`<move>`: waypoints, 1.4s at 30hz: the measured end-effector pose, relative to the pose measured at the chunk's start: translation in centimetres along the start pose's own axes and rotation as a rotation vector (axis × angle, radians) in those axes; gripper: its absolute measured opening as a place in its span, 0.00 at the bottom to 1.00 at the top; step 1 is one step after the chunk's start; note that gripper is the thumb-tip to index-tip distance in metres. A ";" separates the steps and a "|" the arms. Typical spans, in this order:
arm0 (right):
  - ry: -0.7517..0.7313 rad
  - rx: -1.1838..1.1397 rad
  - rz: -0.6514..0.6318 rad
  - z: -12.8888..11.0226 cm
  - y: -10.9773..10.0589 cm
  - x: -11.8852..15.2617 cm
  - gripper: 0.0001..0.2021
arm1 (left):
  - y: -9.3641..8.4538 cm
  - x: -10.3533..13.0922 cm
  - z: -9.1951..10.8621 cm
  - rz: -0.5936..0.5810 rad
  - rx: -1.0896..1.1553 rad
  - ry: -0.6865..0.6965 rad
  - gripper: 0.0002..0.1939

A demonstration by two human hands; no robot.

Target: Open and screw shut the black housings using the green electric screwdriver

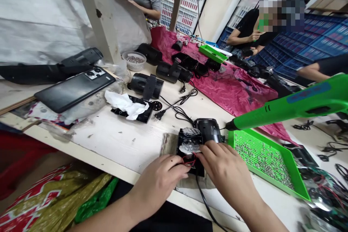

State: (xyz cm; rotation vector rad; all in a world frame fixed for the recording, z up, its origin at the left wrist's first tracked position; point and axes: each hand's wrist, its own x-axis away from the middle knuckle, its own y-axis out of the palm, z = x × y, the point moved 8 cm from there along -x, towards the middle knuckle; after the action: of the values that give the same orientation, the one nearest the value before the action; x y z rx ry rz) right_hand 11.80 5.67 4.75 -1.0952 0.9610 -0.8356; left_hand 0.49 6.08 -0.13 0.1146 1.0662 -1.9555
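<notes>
In front of me an opened black plastic housing (201,169) sits on the table, with a round silvery grille (190,131) at its far end. Inside it lies a white piece with clear domes (187,148), and thin red wires (192,160) loop below. My left hand (160,175) is closed at the near left side, fingertips pinching the red wires. From the right, my right hand (221,163) curls over the housing's edge, its fingertips at the white piece; the thumb is partly hidden. A rounded black cylinder-shaped body (209,129) adjoins the housing behind my right fingers.
A green electric screwdriver (282,105) reaches in from the right, its tip near the black body. Under it stands a green tray (300,185) of small screws. Left are a phone (76,87), white tissue (126,104) and black housings (145,86). Several co-workers sit beyond.
</notes>
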 end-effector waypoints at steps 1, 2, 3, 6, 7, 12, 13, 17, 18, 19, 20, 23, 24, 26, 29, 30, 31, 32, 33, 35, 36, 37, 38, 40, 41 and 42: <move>-0.019 0.011 -0.014 0.1 -0.1 -0.1 0.10 | 0.0 0.0 0.0 0.005 0.000 0.001 0.10; -0.041 0.021 -0.018 0.1 -0.3 -0.1 0.10 | -0.1 0.1 0.1 0.009 0.002 0.003 0.10; -0.066 0.026 -0.019 0.1 -0.5 -0.2 0.10 | -0.1 0.1 0.1 0.015 0.003 0.005 0.10; -0.117 0.016 -0.030 0.3 -1.0 -0.3 0.10 | -0.2 0.1 0.2 0.024 0.006 0.011 0.12; -0.126 0.009 -0.041 0.3 -1.1 -0.4 0.10 | -0.2 0.1 0.2 0.019 0.008 0.007 0.13; -0.151 -0.001 -0.052 0.0 -0.7 -0.7 0.10 | -0.2 0.3 0.0 0.016 0.022 -0.011 0.14; -0.156 -0.003 -0.052 -0.1 -0.6 -0.8 0.10 | -0.2 0.3 0.0 0.021 0.027 -0.011 0.13; -0.167 -0.014 -0.071 -0.4 0.0 -1.0 0.09 | -0.2 0.1 -0.2 0.024 0.038 -0.017 0.11; -0.166 -0.019 -0.079 -0.4 0.0 -1.0 0.09 | -0.2 0.1 -0.2 0.023 0.039 -0.019 0.11; -0.168 -0.024 -0.087 -0.4 0.1 -1.0 0.09 | -0.1 0.1 -0.3 0.020 0.038 -0.020 0.10; -0.172 -0.029 -0.093 -0.4 0.0 -1.0 0.09 | -0.1 0.1 -0.3 0.016 0.038 -0.021 0.10; -0.180 -0.031 -0.084 -0.5 -0.2 -1.1 0.09 | -0.1 0.1 -0.2 0.009 0.036 -0.019 0.11; -0.176 -0.028 -0.083 -0.5 -0.3 -1.2 0.09 | -0.1 0.1 -0.2 0.007 0.036 -0.016 0.11; -0.163 -0.023 -0.094 -0.5 -0.2 -1.3 0.09 | -0.1 0.0 -0.2 0.005 0.042 -0.020 0.11; -0.150 -0.027 -0.116 -0.5 -0.1 -1.3 0.10 | -0.1 0.0 -0.4 -0.005 0.068 -0.047 0.11; -0.147 -0.032 -0.112 -0.5 -0.1 -1.2 0.10 | 0.0 0.0 -0.5 -0.009 0.075 -0.055 0.11; -0.146 -0.038 -0.104 -0.5 -0.2 -1.1 0.10 | 0.1 0.0 -0.5 -0.013 0.082 -0.060 0.11; -0.145 -0.046 -0.094 -0.4 -0.4 -1.0 0.10 | 0.1 0.0 -0.5 -0.014 0.085 -0.059 0.11; -0.143 -0.055 -0.084 -0.3 -0.5 -0.9 0.10 | 0.1 0.0 -0.5 -0.015 0.087 -0.058 0.11; -0.136 -0.070 -0.081 -0.2 -0.4 -0.8 0.10 | 0.0 0.0 -0.5 -0.004 0.090 -0.054 0.11; -0.132 -0.073 -0.083 -0.1 -0.4 -0.8 0.09 | 0.0 0.0 -0.5 0.001 0.088 -0.053 0.11; -0.131 -0.073 -0.084 0.0 -0.3 -0.7 0.09 | -0.1 0.0 -0.5 0.002 0.086 -0.056 0.12; -0.130 -0.071 -0.087 0.0 -0.3 -0.8 0.09 | -0.1 0.0 -0.5 0.001 0.085 -0.059 0.12; -0.129 -0.065 -0.095 0.0 -0.1 -0.8 0.08 | 0.0 -0.1 -0.6 -0.013 0.086 -0.069 0.13; -0.126 -0.061 -0.100 0.0 -0.1 -0.8 0.08 | 0.0 -0.1 -0.6 -0.023 0.089 -0.072 0.13; -0.122 -0.058 -0.106 0.0 0.0 -0.8 0.08 | 0.1 -0.1 -0.6 -0.028 0.092 -0.073 0.13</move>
State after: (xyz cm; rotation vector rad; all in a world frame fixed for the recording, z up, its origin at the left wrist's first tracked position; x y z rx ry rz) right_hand 11.49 6.37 4.90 -1.2415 0.8353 -0.8216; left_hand 0.40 6.51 -0.52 0.0790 0.9351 -2.0188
